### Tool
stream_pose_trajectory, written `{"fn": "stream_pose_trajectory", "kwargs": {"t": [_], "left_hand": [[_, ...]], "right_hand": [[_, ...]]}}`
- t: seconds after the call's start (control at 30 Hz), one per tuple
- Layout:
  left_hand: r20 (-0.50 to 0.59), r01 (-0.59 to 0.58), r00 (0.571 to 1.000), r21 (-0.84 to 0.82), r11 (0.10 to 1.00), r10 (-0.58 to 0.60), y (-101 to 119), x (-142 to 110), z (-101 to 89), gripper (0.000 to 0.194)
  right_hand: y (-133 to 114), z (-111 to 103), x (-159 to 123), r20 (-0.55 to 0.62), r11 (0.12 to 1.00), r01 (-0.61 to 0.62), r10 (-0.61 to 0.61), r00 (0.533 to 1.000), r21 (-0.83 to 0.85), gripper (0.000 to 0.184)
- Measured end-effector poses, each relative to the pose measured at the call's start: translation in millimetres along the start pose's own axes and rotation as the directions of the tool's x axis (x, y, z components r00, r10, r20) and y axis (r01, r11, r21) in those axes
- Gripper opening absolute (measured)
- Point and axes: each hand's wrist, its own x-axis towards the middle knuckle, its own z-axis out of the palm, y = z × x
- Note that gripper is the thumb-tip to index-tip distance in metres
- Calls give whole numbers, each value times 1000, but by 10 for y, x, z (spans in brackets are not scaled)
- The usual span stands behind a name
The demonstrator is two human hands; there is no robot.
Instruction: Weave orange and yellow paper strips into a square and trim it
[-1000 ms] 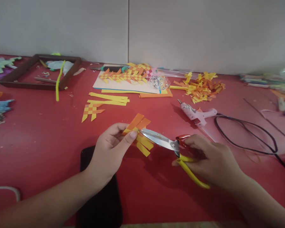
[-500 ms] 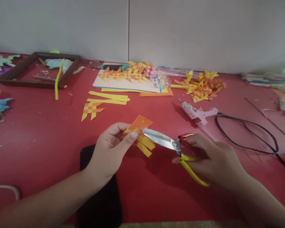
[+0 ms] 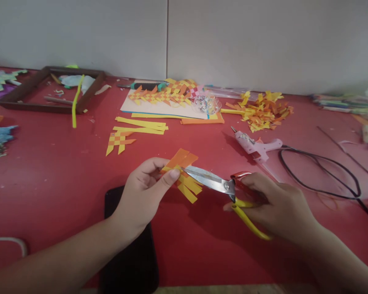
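My left hand [image 3: 147,190] pinches a piece woven from orange and yellow paper strips [image 3: 188,185], with loose strip ends spreading to the right. In my right hand [image 3: 279,204] is a pair of scissors [image 3: 208,178] with one red and one yellow handle. Their blades point left and look nearly closed, the tips touching the paper beside my left thumb. Whether paper lies between the blades I cannot tell. Behind my left hand lies a finished-looking woven paper fish [image 3: 118,141], near several yellow paper strips [image 3: 142,125].
A pink glue gun [image 3: 257,147] with a black cord [image 3: 322,185] lies at the right. Behind are a pile of paper scraps [image 3: 268,110], more woven fish [image 3: 159,97] on white sheets, and a brown frame [image 3: 37,107]. A black phone-like slab [image 3: 130,261] lies under my left forearm.
The view has shifted very slightly. Both hands, the woven paper and the scissors hold almost the same positions.
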Motion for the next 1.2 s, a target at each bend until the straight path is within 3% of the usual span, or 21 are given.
{"fn": "stream_pose_trajectory", "kwargs": {"t": [0.77,0.93,1.07,1.2], "left_hand": [[-17,21,1000,22,1000,-21,-1,-10,-20,3],[-15,19,1000,50,999,-18,13,3,-10,3],[-27,38,999,95,995,-36,17,-6,4,4],[-26,27,999,84,996,-25,9,-12,1,3]], "right_hand": [[-6,-7,2,62,999,-45,45,997,3,60],[12,-1,-18,95,995,-100,97,991,27,62],[24,-2,-36,132,995,-100,97,986,12,56],[13,-6,-28,95,998,-63,64,993,-8,49]]}}
